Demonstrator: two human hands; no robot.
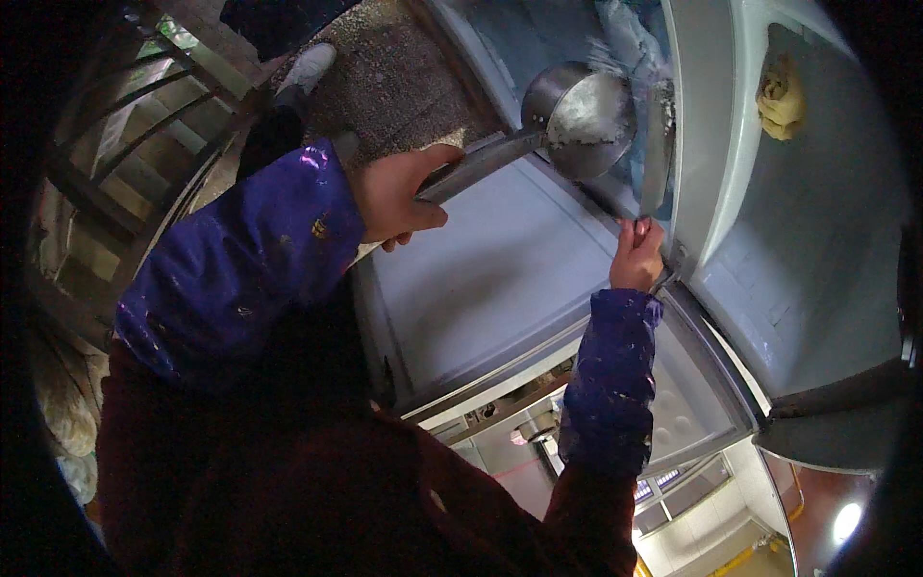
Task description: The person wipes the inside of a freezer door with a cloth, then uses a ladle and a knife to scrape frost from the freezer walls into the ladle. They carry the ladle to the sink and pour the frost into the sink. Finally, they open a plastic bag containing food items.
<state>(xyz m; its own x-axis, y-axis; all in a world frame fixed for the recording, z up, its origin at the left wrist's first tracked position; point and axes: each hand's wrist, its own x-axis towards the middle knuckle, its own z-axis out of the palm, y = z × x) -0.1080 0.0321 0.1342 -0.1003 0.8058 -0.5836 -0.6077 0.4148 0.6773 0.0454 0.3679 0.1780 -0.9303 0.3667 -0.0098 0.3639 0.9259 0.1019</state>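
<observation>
A round metal saucepan (540, 101) holds a heap of white frost or crushed ice (588, 111). Its long, flat handle runs down to the left, and my left hand (396, 192) is closed around it. My right hand (638, 255) grips the lower end of a long, flat metal blade (658, 154), like a knife, pointing away from me. That blade stands just right of the pan, with white bits clinging along it. Behind both lies an icy, bluish compartment (505, 43) with a lump of frost (627, 34) near the blade. Whether the blade touches the ice I cannot tell.
Below the pan spreads a pale flat panel (471, 260) with a raised frame. To the right, a yellow crumpled cloth (781, 99) rests on a grey-white surface (817, 221). At upper left are a white shoe (312, 65), speckled floor (394, 77) and dark curved rails (125, 125).
</observation>
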